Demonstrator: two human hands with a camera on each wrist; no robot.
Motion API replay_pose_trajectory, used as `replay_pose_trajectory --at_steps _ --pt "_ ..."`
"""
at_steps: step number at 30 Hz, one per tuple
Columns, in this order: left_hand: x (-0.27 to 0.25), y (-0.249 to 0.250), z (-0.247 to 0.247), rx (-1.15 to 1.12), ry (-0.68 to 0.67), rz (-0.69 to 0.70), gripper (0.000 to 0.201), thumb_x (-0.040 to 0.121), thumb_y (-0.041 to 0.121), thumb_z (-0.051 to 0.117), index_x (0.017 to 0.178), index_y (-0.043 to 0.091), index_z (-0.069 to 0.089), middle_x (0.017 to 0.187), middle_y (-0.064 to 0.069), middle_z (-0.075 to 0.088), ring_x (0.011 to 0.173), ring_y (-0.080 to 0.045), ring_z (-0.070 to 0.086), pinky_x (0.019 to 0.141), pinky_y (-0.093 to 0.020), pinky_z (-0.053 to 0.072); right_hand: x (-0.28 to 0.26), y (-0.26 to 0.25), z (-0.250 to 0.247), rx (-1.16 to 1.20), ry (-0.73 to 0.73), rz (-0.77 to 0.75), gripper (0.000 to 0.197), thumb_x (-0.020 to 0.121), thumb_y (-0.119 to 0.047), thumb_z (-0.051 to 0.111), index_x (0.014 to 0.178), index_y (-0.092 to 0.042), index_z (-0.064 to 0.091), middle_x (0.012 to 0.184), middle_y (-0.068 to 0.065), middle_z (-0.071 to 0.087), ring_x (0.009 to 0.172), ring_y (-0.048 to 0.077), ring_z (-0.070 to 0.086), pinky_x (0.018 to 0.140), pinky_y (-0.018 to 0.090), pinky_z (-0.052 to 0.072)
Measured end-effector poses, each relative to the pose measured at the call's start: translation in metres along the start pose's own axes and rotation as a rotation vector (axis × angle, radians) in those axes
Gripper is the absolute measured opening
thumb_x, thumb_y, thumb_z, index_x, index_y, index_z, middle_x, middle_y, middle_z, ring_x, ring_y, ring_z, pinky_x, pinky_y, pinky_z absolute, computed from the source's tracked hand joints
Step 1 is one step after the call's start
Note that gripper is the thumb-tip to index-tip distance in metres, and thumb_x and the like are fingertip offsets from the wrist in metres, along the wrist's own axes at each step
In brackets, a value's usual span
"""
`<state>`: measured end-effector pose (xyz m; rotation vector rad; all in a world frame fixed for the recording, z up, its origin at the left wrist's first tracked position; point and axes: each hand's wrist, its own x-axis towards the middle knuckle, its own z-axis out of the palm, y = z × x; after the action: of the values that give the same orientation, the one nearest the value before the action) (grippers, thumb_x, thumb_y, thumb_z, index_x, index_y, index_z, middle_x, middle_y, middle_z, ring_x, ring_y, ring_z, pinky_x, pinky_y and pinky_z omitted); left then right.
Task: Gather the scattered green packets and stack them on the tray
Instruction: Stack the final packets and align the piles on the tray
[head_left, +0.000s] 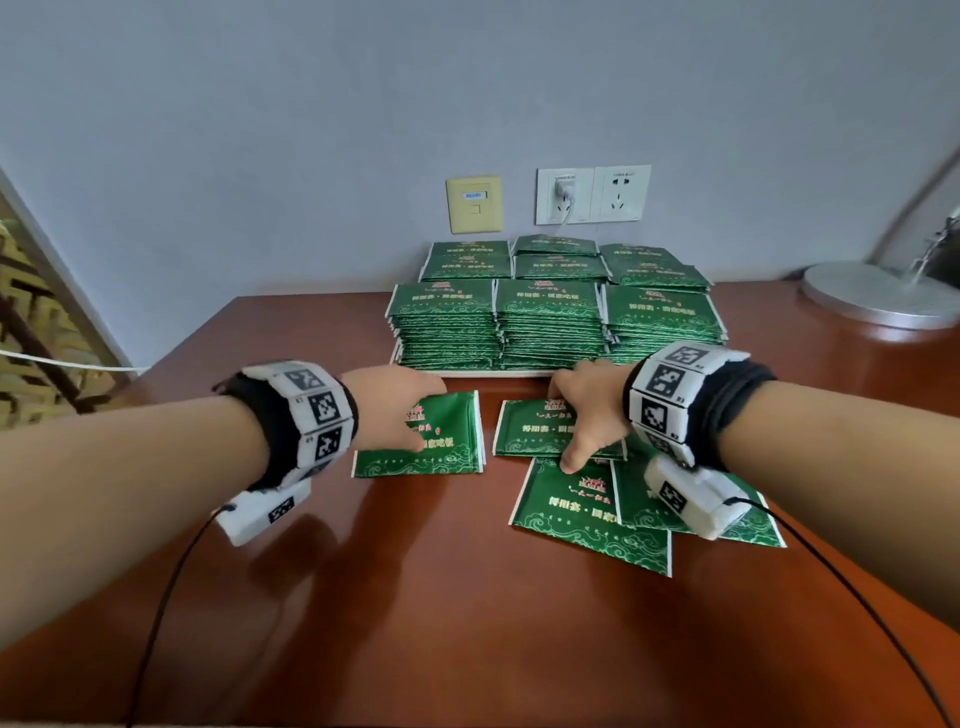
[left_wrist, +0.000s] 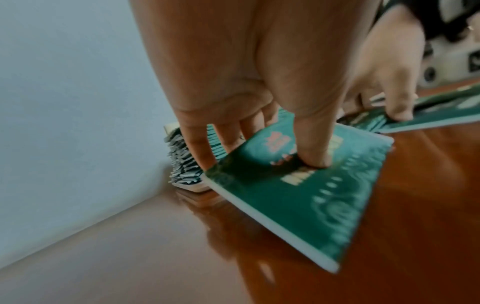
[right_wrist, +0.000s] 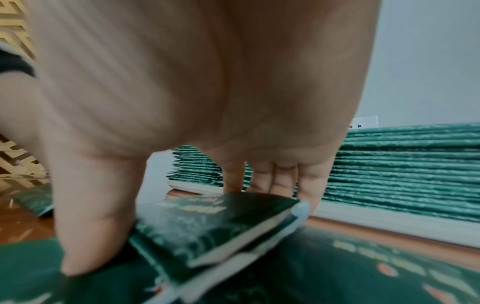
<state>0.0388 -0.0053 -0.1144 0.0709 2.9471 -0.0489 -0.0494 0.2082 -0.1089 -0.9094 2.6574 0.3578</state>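
Note:
A white tray (head_left: 467, 372) at the back of the table carries several tall stacks of green packets (head_left: 550, 322). My left hand (head_left: 415, 422) pinches one loose green packet (head_left: 441, 447) in front of the tray. In the left wrist view the thumb (left_wrist: 313, 158) presses on top and the fingers curl under its raised far edge. My right hand (head_left: 582, 415) grips another packet (head_left: 530, 428), with the thumb (right_wrist: 85, 246) at the near edge and the fingers at the far edge. That packet (right_wrist: 207, 230) lies partly on others. Two more packets (head_left: 587, 514) lie under my right wrist.
The tray sits on a glossy brown table (head_left: 415, 613) against a grey wall with sockets (head_left: 592, 195). A round metal lamp base (head_left: 878, 296) stands at the back right. Black cables (head_left: 166, 597) trail from both wrist cameras over the near part of the table.

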Motion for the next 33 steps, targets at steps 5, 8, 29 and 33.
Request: replay_pose_trajectory --at_steps 5,8,29,33 --pt "0.007 0.009 0.019 -0.172 -0.098 -0.056 0.069 0.082 0.04 0.063 0.139 0.021 0.03 0.118 0.0 0.048 0.1 -0.017 0.054 0.089 -0.035 0.048 -0.001 0.003 0.0 0.075 0.006 -0.004 0.092 0.067 -0.047 0.08 0.137 -0.012 0.032 0.123 0.006 0.052 0.106 0.026 0.056 0.09 0.041 0.051" --pt "0.005 0.015 0.013 -0.237 -0.109 -0.048 0.093 0.067 0.058 0.075 0.139 0.025 0.026 0.117 0.005 0.046 0.09 -0.009 0.054 0.072 -0.021 0.05 -0.004 0.011 -0.005 0.131 0.015 0.0 0.091 0.068 -0.043 0.081 0.138 -0.014 0.031 0.122 0.005 0.054 0.104 0.026 0.057 0.09 0.042 0.051" --pt "0.109 0.119 -0.097 -0.077 0.131 0.098 0.094 0.072 0.046 0.074 0.146 0.018 0.022 0.135 -0.006 0.045 0.112 -0.024 0.052 0.093 -0.039 0.048 -0.033 0.141 -0.069 0.338 0.317 0.277 0.069 0.076 -0.047 0.073 0.126 -0.007 0.046 0.108 0.009 0.062 0.094 0.025 0.061 0.084 0.034 0.051" --pt "0.145 0.127 -0.115 -0.089 0.125 0.114 0.093 0.071 0.045 0.075 0.145 0.018 0.026 0.132 -0.005 0.05 0.109 -0.023 0.054 0.088 -0.034 0.049 -0.008 0.165 -0.087 0.384 0.388 0.321 0.057 0.071 -0.045 0.075 0.109 -0.009 0.055 0.096 0.008 0.066 0.085 0.026 0.062 0.078 0.033 0.052"
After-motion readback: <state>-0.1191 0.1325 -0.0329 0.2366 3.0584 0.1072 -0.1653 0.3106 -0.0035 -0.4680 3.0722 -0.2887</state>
